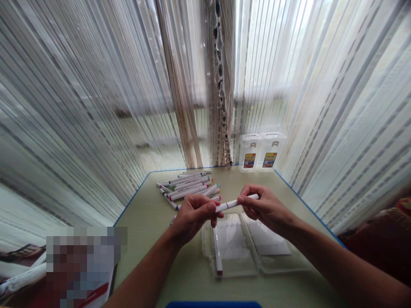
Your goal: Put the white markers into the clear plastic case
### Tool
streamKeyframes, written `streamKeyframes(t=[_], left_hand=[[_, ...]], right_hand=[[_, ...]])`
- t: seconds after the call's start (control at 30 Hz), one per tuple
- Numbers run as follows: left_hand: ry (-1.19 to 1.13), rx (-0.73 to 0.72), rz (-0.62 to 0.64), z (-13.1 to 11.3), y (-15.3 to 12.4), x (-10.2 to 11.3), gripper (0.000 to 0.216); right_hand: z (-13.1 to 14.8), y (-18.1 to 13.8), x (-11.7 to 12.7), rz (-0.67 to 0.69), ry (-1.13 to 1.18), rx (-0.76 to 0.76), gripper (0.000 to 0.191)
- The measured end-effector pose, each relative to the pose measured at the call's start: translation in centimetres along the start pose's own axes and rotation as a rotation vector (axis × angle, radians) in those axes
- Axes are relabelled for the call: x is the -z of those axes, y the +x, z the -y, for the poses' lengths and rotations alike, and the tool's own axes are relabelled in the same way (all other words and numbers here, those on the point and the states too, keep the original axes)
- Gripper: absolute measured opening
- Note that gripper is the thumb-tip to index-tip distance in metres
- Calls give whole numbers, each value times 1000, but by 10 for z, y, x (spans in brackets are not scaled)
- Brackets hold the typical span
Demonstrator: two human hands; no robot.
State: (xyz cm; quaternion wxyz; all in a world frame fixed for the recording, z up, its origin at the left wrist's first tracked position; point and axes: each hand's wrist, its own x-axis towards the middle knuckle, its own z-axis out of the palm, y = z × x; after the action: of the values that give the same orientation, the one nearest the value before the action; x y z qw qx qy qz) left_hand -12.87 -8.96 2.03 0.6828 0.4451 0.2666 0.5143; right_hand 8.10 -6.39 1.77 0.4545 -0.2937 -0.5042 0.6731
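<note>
Pinches white-barrel marker (231, 204) w/ L fingers (209, 208) & R fingers (248, 200) at opp. ends; holds long axis ~crosswise, R end higher in view, nr far edge of open clear case (239, 263).

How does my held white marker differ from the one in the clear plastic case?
Your left hand and right hand grip the white marker; the red-ended white marker lies in the case. The held marker runs sideways, the cased marker toward you. Both look slim.
</note>
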Motion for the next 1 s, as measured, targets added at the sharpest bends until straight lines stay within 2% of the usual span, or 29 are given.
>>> streamKeyframes(t=[0.13,0.4,0.73,1.0], left_hand=[[-19,29,7,0,0,0,18],[91,-95,-63,3,4,0,22],[113,-55,-104,1,3,0,24],[259,-66,-173,6,6,3,23]], right_hand=[[0,1,0,7,-16,18,28],[-1,4,2,-81,-68,30,29],[0,0,2,-69,-182,122,31],[5,-2,-3,-170,-328,180,37]])
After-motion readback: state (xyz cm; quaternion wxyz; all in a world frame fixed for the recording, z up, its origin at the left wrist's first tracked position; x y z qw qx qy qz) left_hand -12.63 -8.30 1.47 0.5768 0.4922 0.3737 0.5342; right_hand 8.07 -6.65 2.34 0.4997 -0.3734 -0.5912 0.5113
